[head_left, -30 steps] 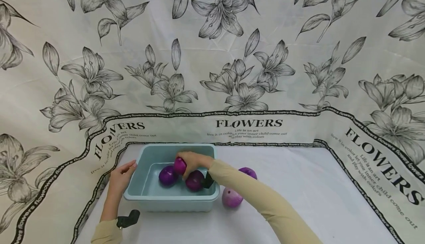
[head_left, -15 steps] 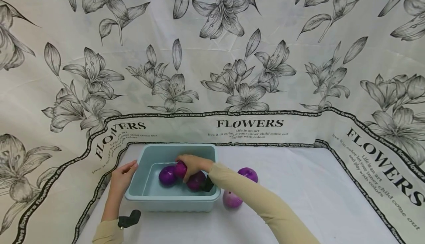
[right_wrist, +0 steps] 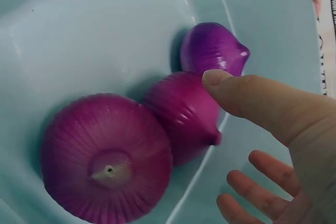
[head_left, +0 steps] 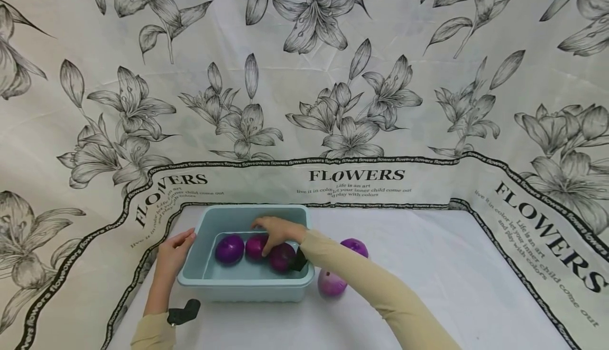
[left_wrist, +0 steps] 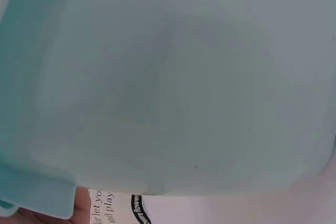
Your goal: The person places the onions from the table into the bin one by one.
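A light-blue plastic basin [head_left: 242, 293] stands on the white-covered table, holding a violet onion [head_left: 230, 249], a magenta onion [head_left: 256, 247] and a dark reddish-purple onion [head_left: 283, 257] in a row. My right hand [head_left: 278, 233] is inside it, fingers spread. In the right wrist view the thumb [right_wrist: 262, 95] overlaps the magenta onion, while the other fingers hang apart from it. My left hand [head_left: 173, 252] holds the basin's left rim; in the left wrist view its fingers [left_wrist: 42, 216] are partly hidden below the rim's lip.
Right of the basin lie a pale purple onion [head_left: 331, 283] and a violet onion [head_left: 354, 247], the latter partly covered by the right sleeve [head_left: 376, 286]. A flower-printed cloth [head_left: 266, 181] hangs behind and beside the table.
My right hand has let go of the magenta onion, which now sits on the basin floor. The violet onion has shifted left. The left hand stays at the rim.
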A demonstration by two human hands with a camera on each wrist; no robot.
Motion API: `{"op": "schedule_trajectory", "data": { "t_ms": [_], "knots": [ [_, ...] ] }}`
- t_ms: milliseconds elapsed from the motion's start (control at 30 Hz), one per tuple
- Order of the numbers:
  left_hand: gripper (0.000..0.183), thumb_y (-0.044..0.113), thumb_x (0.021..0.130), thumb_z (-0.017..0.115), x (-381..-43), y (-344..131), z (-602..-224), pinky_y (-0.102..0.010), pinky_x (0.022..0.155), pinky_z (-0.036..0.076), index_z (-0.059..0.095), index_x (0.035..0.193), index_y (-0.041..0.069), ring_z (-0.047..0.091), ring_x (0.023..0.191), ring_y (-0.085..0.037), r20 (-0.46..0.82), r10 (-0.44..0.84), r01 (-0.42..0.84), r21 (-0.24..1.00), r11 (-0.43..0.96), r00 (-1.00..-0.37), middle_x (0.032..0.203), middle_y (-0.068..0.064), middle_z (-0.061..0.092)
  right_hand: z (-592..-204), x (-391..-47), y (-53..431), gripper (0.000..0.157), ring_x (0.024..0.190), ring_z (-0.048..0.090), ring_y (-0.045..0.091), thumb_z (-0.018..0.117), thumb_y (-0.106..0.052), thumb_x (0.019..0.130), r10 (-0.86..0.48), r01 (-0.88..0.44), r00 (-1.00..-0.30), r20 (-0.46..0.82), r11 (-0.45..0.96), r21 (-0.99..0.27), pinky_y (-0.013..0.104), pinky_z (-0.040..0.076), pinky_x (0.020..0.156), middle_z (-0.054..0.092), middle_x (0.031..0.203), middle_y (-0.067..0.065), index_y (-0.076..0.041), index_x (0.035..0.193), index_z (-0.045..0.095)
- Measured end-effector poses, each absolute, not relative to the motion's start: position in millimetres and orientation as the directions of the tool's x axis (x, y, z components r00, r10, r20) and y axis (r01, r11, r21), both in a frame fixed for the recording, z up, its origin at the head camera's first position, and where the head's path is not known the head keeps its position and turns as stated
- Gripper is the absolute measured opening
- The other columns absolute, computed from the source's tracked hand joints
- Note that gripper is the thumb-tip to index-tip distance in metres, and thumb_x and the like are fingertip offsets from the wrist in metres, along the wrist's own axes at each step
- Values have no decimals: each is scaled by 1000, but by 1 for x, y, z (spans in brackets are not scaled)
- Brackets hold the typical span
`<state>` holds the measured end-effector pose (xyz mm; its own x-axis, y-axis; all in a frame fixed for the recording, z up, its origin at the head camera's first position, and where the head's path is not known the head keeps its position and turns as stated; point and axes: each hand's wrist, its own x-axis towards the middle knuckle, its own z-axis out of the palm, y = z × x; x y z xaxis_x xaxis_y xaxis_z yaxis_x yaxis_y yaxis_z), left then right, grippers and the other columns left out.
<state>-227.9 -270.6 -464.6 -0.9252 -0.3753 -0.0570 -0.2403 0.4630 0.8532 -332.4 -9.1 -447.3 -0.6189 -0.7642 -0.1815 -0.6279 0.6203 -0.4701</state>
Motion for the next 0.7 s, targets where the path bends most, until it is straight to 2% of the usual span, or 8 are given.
{"op": "schedule_trajectory", "data": {
  "t_ms": [167,400,700],
  "knots": [
    [50,39,99,50,-228,-270,-464,-34,82,44,54,135,4,55,114,-33,-54,-381,-243,850,468,-923,132,-24,56,-440,-337,-3,78,129,49,25,85,-20,71,-791,-638,-592,-152,576,-511,32,41,104,52,138,12,-6,137,47],
    [51,38,99,50,-227,-269,-463,-26,76,42,54,135,3,55,114,-33,-49,-378,-240,845,478,-925,131,-25,56,-421,-331,6,77,131,47,29,83,-15,74,-783,-611,-608,-135,569,-550,35,42,104,48,143,11,-9,140,44],
    [49,37,99,49,-226,-268,-464,-38,85,44,53,135,3,54,117,-35,-48,-383,-241,847,474,-923,133,-25,55,-405,-329,29,71,121,55,29,80,-13,77,-794,-640,-608,17,477,-602,39,45,100,52,141,8,-8,139,47]
  ]
}}
